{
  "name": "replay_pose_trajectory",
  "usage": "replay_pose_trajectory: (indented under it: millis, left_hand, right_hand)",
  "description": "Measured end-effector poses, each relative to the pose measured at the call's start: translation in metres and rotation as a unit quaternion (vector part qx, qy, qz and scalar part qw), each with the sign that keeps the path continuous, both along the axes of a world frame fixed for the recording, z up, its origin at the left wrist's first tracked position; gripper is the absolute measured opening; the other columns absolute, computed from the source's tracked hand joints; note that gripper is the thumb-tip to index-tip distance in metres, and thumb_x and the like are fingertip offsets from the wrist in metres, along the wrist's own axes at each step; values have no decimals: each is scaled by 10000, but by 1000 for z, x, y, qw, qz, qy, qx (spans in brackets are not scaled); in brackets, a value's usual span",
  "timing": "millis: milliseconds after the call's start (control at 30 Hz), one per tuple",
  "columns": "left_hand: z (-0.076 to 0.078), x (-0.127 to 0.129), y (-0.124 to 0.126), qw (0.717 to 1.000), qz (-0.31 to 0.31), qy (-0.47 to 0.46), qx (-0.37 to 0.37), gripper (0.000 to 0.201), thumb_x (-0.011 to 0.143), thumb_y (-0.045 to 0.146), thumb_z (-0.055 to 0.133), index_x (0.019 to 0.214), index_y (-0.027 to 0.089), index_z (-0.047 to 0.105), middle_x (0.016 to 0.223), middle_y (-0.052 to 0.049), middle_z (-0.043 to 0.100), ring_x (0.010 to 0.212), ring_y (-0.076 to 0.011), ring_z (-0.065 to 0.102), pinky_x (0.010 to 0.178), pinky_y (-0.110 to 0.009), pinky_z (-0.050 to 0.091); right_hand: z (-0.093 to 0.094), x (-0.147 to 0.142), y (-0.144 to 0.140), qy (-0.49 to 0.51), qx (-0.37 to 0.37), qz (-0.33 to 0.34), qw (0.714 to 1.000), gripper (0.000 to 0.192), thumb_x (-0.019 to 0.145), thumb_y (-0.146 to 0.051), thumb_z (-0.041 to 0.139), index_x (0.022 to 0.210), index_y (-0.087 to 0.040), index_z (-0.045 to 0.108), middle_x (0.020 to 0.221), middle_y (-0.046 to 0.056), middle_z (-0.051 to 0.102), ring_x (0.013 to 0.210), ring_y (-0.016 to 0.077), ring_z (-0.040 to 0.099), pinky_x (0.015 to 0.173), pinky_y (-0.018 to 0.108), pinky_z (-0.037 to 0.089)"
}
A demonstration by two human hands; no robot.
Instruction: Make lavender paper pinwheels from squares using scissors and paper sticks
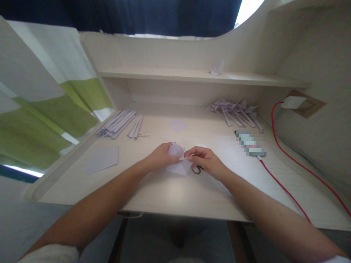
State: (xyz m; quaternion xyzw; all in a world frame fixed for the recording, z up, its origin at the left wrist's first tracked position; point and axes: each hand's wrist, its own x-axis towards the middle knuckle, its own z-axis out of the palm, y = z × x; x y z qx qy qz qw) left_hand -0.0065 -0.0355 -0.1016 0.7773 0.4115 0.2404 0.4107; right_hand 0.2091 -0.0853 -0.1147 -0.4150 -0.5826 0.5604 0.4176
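Note:
Near the desk's front middle, a thin pale sheet of paper point(177, 150) is curled into a rounded shape. My left hand point(160, 157) is closed around its left side, thumb across the front. At the paper's right edge, the fingertips of my right hand point(204, 159) pinch together on a narrow folded bit of white paper, which seems joined to the sheet. Under my right hand a dark looped handle, apparently of scissors point(196, 170), lies on the desk, mostly hidden. Just beyond my hands rests a flat pale paper piece point(177, 125).
Rolled paper sticks point(117, 124) and small white bits point(144, 134) lie at left, above a paper stack point(102, 159). Paper flowers with stems point(233, 109) lie back right. A phone point(250, 142) charges by a red cable point(283, 187). The shelf point(164, 74) bears a paper piece point(216, 68).

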Motion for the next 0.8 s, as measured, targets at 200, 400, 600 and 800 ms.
replay_pose_trajectory:
  millis: [200, 400, 600, 800]
  left_hand:
    - [3, 1, -2, 992, 93, -41, 80, 230, 743, 348, 679, 876, 162, 656, 844, -13, 671, 785, -172, 604, 673, -244, 455]
    - [0, 5, -7, 991, 83, -40, 92, 213, 811, 356, 628, 870, 162, 690, 835, -13, 681, 788, -172, 608, 686, -248, 443]
    - [-1, 7, -10, 993, 73, -31, 90, 219, 811, 359, 609, 858, 164, 697, 818, -17, 686, 795, -186, 610, 677, -251, 442]
    - [-3, 7, -11, 995, 42, -44, 81, 232, 826, 351, 601, 900, 163, 716, 860, -29, 709, 808, -190, 626, 685, -252, 448]
  right_hand:
    - [0, 0, 3, 84, -71, -37, 993, 185, 748, -332, 768, 868, -199, 722, 933, 35, 698, 779, 144, 635, 640, 254, 543]
    - [-1, -2, 3, 75, -83, -59, 992, 171, 725, -283, 776, 851, -193, 704, 846, 18, 701, 723, 122, 623, 597, 216, 496]
    - [2, -4, 1, 7, -17, -68, 997, 145, 760, -305, 741, 851, -195, 718, 756, 11, 692, 694, 141, 647, 614, 250, 497]
    - [-1, -3, 1, 15, -11, -43, 999, 135, 776, -293, 721, 875, -201, 719, 838, 18, 704, 711, 137, 653, 622, 254, 506]
